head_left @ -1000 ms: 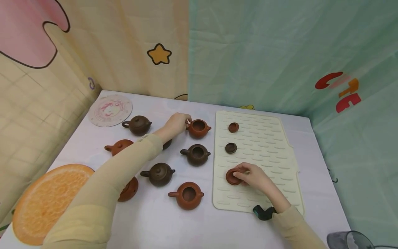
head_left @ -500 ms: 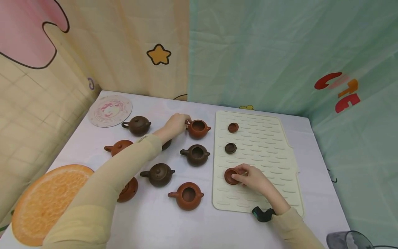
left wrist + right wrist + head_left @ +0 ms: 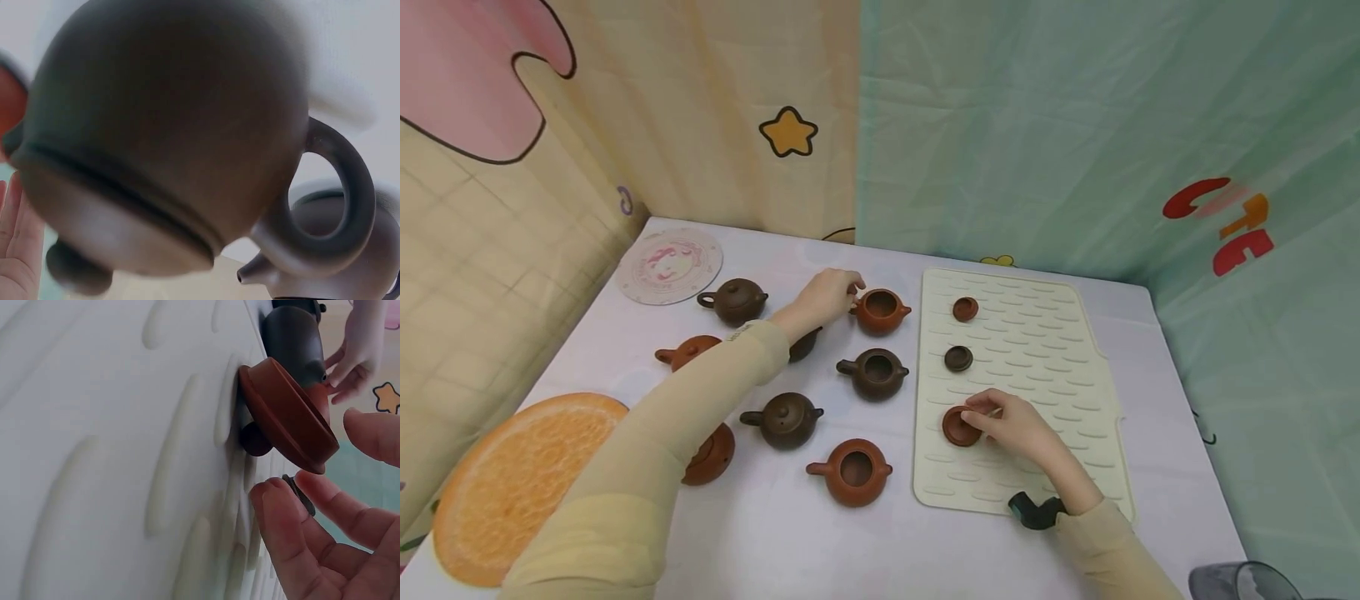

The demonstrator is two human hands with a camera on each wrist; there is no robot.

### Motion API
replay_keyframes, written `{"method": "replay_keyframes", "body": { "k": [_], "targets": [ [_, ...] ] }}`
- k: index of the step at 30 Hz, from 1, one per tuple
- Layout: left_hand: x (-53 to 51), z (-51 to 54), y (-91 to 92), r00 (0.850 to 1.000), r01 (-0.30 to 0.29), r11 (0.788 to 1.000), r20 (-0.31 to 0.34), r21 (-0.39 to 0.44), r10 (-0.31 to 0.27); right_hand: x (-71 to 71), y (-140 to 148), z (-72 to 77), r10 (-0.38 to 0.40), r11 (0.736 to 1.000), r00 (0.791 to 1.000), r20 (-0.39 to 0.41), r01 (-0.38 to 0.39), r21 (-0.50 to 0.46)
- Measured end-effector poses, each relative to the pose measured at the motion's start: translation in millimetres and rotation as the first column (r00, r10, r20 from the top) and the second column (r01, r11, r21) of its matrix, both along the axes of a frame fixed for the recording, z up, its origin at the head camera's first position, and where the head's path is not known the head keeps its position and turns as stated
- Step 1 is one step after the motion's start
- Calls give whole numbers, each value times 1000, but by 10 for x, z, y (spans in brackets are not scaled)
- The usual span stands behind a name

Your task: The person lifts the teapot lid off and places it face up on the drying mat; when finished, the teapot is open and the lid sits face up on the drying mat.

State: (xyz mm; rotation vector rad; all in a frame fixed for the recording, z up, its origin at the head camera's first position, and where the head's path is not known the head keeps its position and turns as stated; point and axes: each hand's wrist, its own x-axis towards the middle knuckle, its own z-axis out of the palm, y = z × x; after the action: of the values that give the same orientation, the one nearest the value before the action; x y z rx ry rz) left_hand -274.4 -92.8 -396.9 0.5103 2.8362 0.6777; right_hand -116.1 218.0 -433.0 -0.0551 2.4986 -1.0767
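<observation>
In the head view my left hand is just above the handle of the far reddish-brown teapot, which has no lid on. Its fingers appear clear of that handle. A dark lidded teapot fills the left wrist view, close to the camera. On the cream mat, an upside-down reddish lid rests tilted on its knob. Around it my right hand has thumb and fingers spread, with gaps between them and the lid. A dark lid and a small reddish lid lie farther back.
Two more lidless teapots, one dark and one reddish, stand left of the cream mat. Several lidded teapots are partly behind the left sleeve. A round pink mat and an orange-slice mat lie at left.
My left hand has lifted slightly off the far teapot's handle. The reddish lid shifted a little left with my right hand, whose fingers now stand apart from it.
</observation>
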Motion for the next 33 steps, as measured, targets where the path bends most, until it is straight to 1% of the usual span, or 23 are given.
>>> {"method": "replay_keyframes", "body": {
  "k": [3,6,8,10,12,14,16,18,20,22,24,27,29,31,33],
  "targets": [
    [24,110,-50,1000,-3,999,0,39,3,-58,7,45,-1,1000,999,-47,2,7],
    [71,238,-140,1000,11,996,-17,89,-9,-129,-29,106,-3,1000,995,-104,4,11],
    [111,320,-215,999,23,992,-33,123,-19,-176,-93,160,-3,1000,990,-140,2,-11],
    [178,408,-299,998,44,987,-51,153,-36,-217,-189,234,6,999,984,-175,-15,-48],
    [271,501,-380,997,61,983,-61,174,-51,-259,-328,317,26,995,978,-208,-46,-91],
    [392,588,-463,996,79,979,-59,188,-69,-303,-492,395,50,987,972,-231,-84,-136],
    [532,658,-543,994,106,976,-57,190,-97,-345,-665,450,94,975,962,-258,-141,-169],
    [673,701,-620,991,132,976,-57,175,-124,-387,-840,490,159,959,945,-287,-217,-182],
    [810,718,-694,987,160,974,-60,158,-152,-424,-1012,512,237,937,920,-312,-301,-175],
    [930,697,-774,983,181,974,-68,138,-173,-459,-1183,514,326,906,880,-346,-395,-153],
    [1046,645,-867,980,194,972,-58,131,-188,-483,-1347,504,412,867,831,-373,-483,-119],
    [1220,519,-1031,980,198,972,-19,123,-197,-494,-1577,462,534,803,751,-388,-595,-46],
    [1336,421,-1141,981,190,975,23,114,-194,-489,-1707,430,606,761,707,-364,-649,5],
    [1435,324,-1230,982,172,980,68,101,-179,-482,-1818,394,659,726,673,-335,-685,51],
    [1507,240,-1287,980,158,983,105,95,-168,-474,-1905,367,690,704,653,-314,-706,79]
  ]
}}
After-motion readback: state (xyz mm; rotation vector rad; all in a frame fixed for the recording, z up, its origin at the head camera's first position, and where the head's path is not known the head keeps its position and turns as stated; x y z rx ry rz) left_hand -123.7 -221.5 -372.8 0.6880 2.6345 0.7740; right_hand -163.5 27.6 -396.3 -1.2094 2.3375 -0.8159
